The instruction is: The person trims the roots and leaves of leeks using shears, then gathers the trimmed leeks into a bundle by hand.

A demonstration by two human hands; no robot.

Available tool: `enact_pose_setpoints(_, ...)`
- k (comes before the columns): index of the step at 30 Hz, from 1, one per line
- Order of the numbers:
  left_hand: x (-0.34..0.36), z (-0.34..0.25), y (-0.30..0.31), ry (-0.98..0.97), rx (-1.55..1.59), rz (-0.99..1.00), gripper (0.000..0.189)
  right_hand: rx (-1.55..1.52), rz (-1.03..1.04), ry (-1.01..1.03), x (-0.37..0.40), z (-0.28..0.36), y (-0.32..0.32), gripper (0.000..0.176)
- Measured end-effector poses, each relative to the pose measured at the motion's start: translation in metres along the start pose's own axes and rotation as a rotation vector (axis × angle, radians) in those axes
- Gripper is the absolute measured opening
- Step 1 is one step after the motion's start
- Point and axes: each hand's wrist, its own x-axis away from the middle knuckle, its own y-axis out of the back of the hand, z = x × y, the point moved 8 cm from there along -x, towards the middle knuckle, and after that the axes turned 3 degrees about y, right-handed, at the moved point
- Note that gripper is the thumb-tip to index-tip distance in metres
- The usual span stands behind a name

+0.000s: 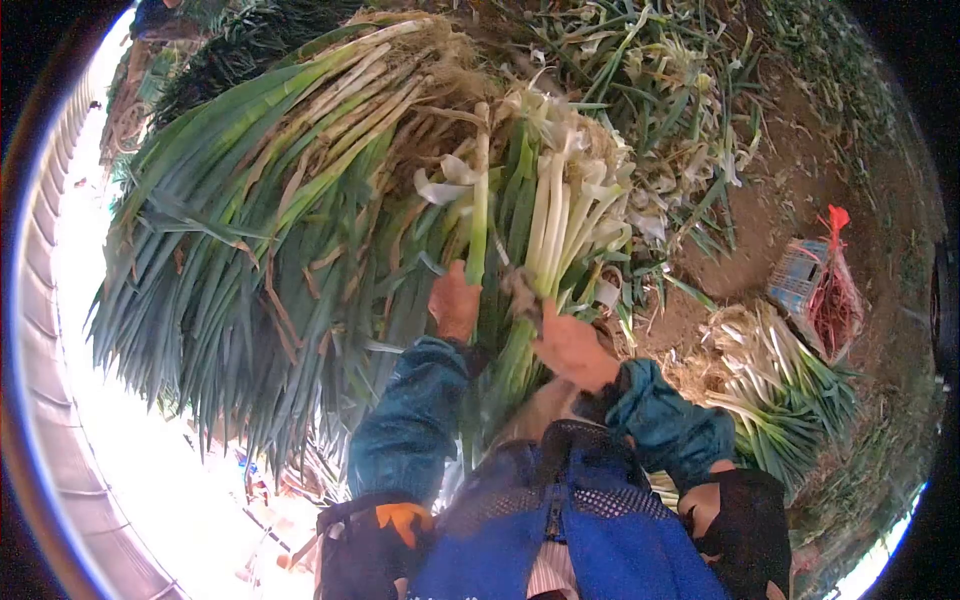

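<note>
My left hand (pixel 455 303) is closed round the green part of a single long green onion (pixel 481 190), which stands upright with its pale root end away from me. Loose whitish skin (pixel 448 182) curls beside that stalk. My right hand (pixel 575 348) is closed, just right of the stalk, on a small brown tool (pixel 520 292) with a thin pale tip; its outline is blurred. Beyond my right hand lies a bunch of white-stemmed green onions (pixel 565 215). A big heap of unpeeled green onions (pixel 290 190) spreads to the left, its roots at the top.
Peeled scraps and leaves (pixel 680 110) cover the soil at the upper right. Another pile of green onions (pixel 770 385) lies at the right, close to a clear bag with a red tie (pixel 835 290). A pale ribbed wall (pixel 55 350) curves along the left.
</note>
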Motion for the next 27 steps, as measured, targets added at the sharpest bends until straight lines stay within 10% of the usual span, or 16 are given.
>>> enact_pose_setpoints(9,-0.057,0.018,-0.030,-0.076,0.207,-0.049,0.051,0.042,0.178,-0.071,0.015,0.018,-0.008,0.073)
enact_pose_setpoints(12,-0.030,0.029,-0.018,-0.072,0.186,0.057,0.050,0.039,-0.088,0.276,-0.009,0.014,-0.001,0.073)
enact_pose_setpoints(16,0.021,0.049,-0.004,-0.006,0.220,0.170,0.043,0.008,-0.183,0.207,-0.058,0.007,0.015,0.067)
enact_pose_setpoints(23,0.077,0.064,0.006,-0.010,0.433,0.164,0.044,0.061,0.287,-0.114,0.025,0.038,-0.016,0.068)
enact_pose_setpoints(27,0.086,0.089,-0.015,0.112,0.391,0.241,0.044,0.179,0.055,0.114,-0.012,0.032,-0.019,0.067)
